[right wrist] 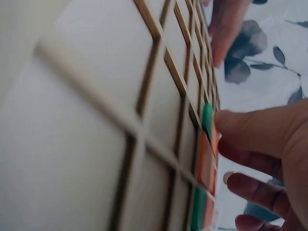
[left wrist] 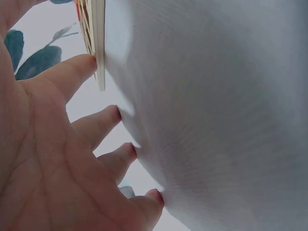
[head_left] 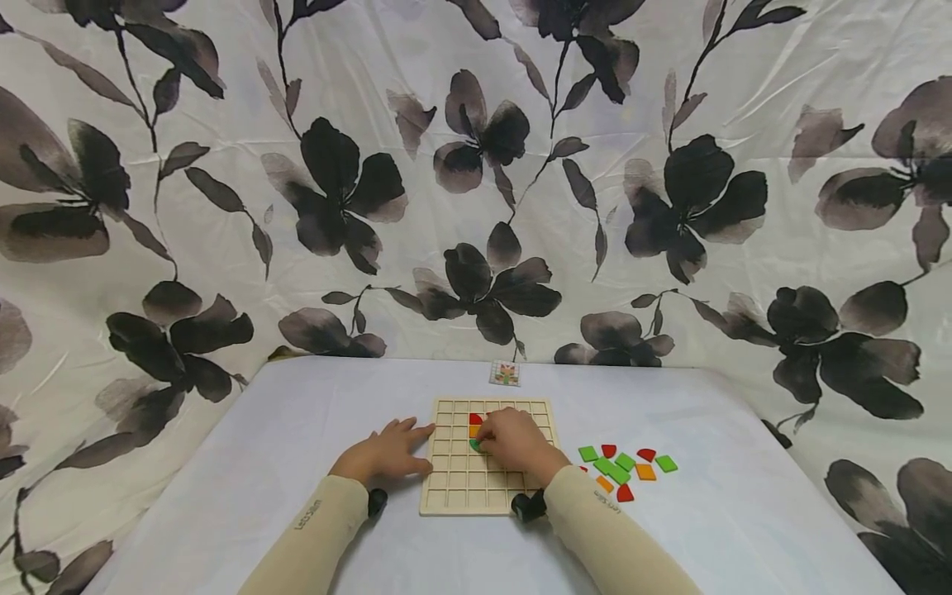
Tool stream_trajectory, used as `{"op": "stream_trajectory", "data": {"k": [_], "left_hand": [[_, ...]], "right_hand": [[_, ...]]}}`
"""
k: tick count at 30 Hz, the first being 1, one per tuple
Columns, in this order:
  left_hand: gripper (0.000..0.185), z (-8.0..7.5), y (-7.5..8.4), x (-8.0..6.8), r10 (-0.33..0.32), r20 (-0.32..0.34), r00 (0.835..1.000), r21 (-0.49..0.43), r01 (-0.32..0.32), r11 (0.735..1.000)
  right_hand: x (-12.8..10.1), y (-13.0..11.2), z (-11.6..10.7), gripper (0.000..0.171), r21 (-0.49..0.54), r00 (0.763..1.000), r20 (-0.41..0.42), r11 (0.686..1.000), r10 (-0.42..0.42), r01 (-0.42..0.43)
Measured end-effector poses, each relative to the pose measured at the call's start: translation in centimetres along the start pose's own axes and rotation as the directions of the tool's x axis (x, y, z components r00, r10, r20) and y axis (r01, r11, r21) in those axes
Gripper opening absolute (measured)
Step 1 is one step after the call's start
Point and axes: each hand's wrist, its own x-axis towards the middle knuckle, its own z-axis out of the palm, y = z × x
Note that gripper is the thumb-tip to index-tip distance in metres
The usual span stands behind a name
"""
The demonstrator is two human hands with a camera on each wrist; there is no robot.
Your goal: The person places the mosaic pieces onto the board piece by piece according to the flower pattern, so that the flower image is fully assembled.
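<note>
- Hands both at the wooden grid board [head_left: 487, 456], which lies flat on the white-covered bench [head_left: 283, 430] in front of me.
- My left hand [head_left: 387, 452] rests flat on the bench at the board's left edge, fingers straight and spread; the left wrist view shows my index fingertip [left wrist: 89, 61] touching the board's side, other fingertips on the cloth. Holds nothing.
- My right hand [head_left: 516, 442] sits on top of the board, fingers curled down over a green tile [head_left: 473, 445] in a cell left of centre.
- Right wrist view: my thumb tip [right wrist: 226, 120] presses against the green tile's edge, tile standing tilted in its cell, not yet flat.
- Red tile [head_left: 475, 419] and orange tile [head_left: 473, 430] already sit in the cells just above the green one, same column.
- Loose tiles [head_left: 625, 468], green, red and orange, lie scattered on the bench just right of the board, apart from my hand.
- Small pattern card [head_left: 505, 373] lies on the bench beyond the board's far edge.
- Flower-print curtain [head_left: 476, 190] hangs behind the bench.
</note>
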Motion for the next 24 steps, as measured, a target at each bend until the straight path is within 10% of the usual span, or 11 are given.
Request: {"op": "stream_trajectory", "data": {"k": [8, 24], "left_hand": [[0.072, 0.2, 0.0, 0.1, -0.01, 0.0, 1.0, -0.002, 0.01, 1.0], [0.074, 0.5, -0.1, 0.4, -0.012, -0.006, 1.0, 0.006, 0.012, 1.0]], "right_hand": [[-2.3, 4.0, -3.3, 0.013, 0.028, 0.993, 0.018, 0.992, 0.12, -0.121], [-8.5, 12.0, -6.4, 0.015, 0.049, 0.903, 0.181, 0.914, 0.389, -0.403]]}}
